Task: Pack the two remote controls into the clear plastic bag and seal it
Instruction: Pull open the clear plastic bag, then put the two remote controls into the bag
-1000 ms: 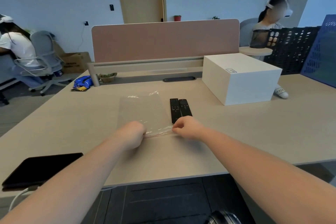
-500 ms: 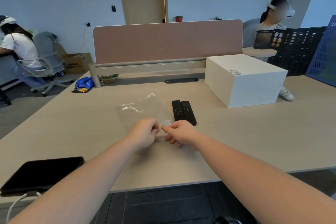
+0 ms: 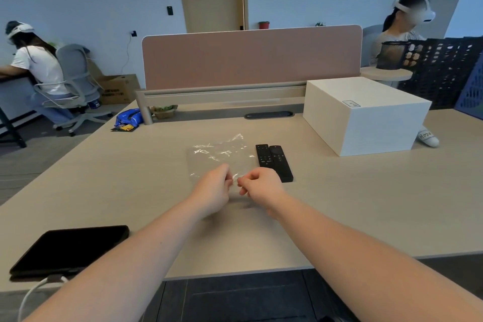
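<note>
Left hand (image 3: 218, 185) and right hand (image 3: 257, 184), both pinched shut on near edge of clear plastic bag (image 3: 219, 157), centre frame. Tip: peel layers apart, open mouth wide before grabbing remote controls (image 3: 274, 162) just right.

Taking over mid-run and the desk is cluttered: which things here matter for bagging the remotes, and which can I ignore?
For the job:
clear plastic bag, near edge pinched by left hand and right hand
two remote controls, side by side on the desk, right of the bag, not yet inside

Just lying about:
white box
black tablet
blue snack packet
</note>
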`<control>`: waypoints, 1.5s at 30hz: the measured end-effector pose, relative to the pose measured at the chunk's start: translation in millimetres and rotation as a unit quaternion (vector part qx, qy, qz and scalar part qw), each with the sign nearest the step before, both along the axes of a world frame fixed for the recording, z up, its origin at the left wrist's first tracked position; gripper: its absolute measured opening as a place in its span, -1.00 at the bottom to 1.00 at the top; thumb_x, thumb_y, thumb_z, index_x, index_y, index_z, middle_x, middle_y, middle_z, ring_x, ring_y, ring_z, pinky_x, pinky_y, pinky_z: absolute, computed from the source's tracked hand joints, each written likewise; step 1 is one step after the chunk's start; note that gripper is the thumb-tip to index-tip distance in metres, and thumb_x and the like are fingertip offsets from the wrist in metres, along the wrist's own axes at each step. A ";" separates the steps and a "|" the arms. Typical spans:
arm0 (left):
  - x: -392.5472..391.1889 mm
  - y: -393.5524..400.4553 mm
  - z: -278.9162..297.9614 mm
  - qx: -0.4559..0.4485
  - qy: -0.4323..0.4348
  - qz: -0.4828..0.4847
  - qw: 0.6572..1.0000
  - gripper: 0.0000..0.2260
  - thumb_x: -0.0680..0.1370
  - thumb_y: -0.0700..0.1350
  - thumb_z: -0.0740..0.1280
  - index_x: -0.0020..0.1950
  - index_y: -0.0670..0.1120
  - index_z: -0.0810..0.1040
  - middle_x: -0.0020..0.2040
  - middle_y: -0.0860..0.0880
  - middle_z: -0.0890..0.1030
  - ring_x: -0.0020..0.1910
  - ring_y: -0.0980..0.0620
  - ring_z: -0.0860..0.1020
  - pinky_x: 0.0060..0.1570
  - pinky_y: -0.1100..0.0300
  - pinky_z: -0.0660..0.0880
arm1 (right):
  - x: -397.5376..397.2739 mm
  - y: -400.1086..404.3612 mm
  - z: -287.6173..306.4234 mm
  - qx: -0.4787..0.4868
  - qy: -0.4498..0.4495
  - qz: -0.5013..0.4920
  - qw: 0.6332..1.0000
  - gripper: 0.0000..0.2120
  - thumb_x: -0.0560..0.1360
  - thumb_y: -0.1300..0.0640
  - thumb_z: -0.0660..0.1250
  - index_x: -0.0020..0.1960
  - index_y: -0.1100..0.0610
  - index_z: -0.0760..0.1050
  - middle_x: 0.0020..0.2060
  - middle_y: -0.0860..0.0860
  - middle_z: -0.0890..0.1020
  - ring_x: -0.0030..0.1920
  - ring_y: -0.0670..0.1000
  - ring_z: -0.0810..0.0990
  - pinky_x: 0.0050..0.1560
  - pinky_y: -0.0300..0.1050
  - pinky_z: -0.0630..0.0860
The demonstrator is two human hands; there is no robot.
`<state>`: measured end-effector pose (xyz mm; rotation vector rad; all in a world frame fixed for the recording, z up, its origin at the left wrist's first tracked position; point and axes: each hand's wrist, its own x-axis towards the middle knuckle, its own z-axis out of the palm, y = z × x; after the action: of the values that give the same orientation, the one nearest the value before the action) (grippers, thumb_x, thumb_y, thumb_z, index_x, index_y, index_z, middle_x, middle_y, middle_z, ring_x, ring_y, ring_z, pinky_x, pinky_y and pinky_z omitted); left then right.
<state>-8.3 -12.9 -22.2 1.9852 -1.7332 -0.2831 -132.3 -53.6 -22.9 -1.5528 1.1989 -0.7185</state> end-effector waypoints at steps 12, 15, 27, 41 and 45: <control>15.1 -10.9 27.0 -0.081 0.043 0.141 0.986 -0.92 0.51 -0.28 0.17 -0.05 -0.14 0.38 -0.08 -0.21 0.55 -0.05 -0.23 0.51 -0.12 0.02 0.40 | -9.1 -8.6 6.9 -0.013 0.043 -0.081 0.996 -0.90 0.42 0.24 0.22 -0.27 0.14 0.44 -0.43 0.12 0.54 -0.56 -0.16 0.42 -0.46 -0.27 0.25; 17.5 -11.6 25.8 -0.097 0.029 0.071 0.992 -0.81 0.46 -0.35 0.13 -0.13 -0.05 0.37 -0.18 -0.15 0.52 -0.11 -0.22 0.52 -0.11 0.00 0.46 | -14.5 -12.5 3.2 0.010 0.031 -0.096 0.995 -0.89 0.45 0.23 0.21 -0.25 0.17 0.45 -0.50 0.06 0.54 -0.52 -0.11 0.40 -0.42 -0.24 0.27; 23.5 -16.1 36.8 -0.140 0.015 0.156 0.978 -0.62 0.43 -0.24 0.29 0.26 -0.23 0.47 0.17 -0.18 0.48 0.10 -0.18 0.50 0.06 0.09 0.43 | -34.6 -16.9 -4.6 0.032 0.050 -0.057 0.997 -0.84 0.48 0.24 0.23 -0.26 0.16 0.49 -0.46 0.04 0.57 -0.46 -0.05 0.35 -0.46 -0.27 0.27; 25.3 -14.2 12.4 -0.048 -0.126 -0.052 0.989 -0.45 0.43 -0.37 0.17 0.43 -0.17 0.27 0.45 -0.11 0.30 0.42 -0.10 0.27 0.41 0.12 0.26 | -30.4 -35.5 -17.6 -0.161 0.298 -0.077 0.938 -0.66 0.52 -0.06 0.28 0.15 0.17 0.46 0.12 0.12 0.52 0.07 0.16 0.57 0.01 -0.01 0.53; 28.8 -16.1 9.9 -0.041 -0.124 -0.058 0.990 -0.45 0.43 -0.39 0.15 0.43 -0.16 0.28 0.45 -0.08 0.31 0.40 -0.10 0.28 0.40 0.15 0.24 | -28.6 -41.2 -15.7 -0.144 0.331 -0.090 0.928 -0.59 0.50 -0.15 0.30 0.13 0.17 0.43 0.13 0.12 0.49 0.08 0.15 0.56 -0.02 -0.02 0.51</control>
<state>20.5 -28.9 -12.3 1.9297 -1.9853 -0.0018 -160.8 -94.8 -38.6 -2.0401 1.8115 -0.5083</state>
